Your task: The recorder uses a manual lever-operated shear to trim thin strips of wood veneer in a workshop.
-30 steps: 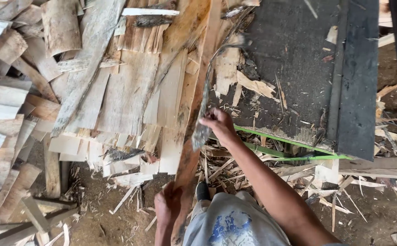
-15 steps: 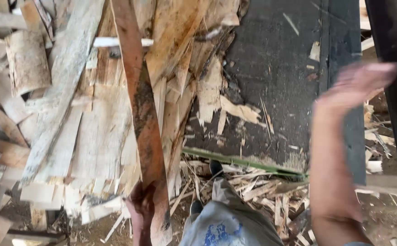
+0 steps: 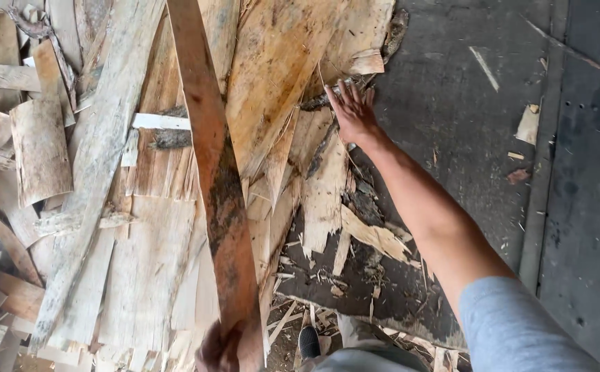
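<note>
the left hand (image 3: 220, 348) is closed round the near end of a long reddish veneer strip (image 3: 210, 172), held over the scrap pile (image 3: 107, 227). the right hand (image 3: 351, 110), fingers spread and holding nothing, touches a torn sheet (image 3: 279, 62); pinching its edge firmly would likely avoid splitting it.

The long strip (image 3: 217, 186) gripped in the left hand (image 3: 220, 348) is thin reddish-brown wood veneer, matt, with a rough dark patch of bark-like staining along its middle. Under the right hand (image 3: 352, 110) lies a broad veneer sheet (image 3: 286, 62), pale tan, fibrous and splintered at its edges. The heap of offcuts (image 3: 86, 207) is raw wood too, grey-weathered and coarse-grained, some pieces curled like bark. The tabletop (image 3: 465, 138) is a dark, dull, scuffed board, dusty and flecked with chips. The sleeve (image 3: 520, 331) is soft grey cloth.
</note>
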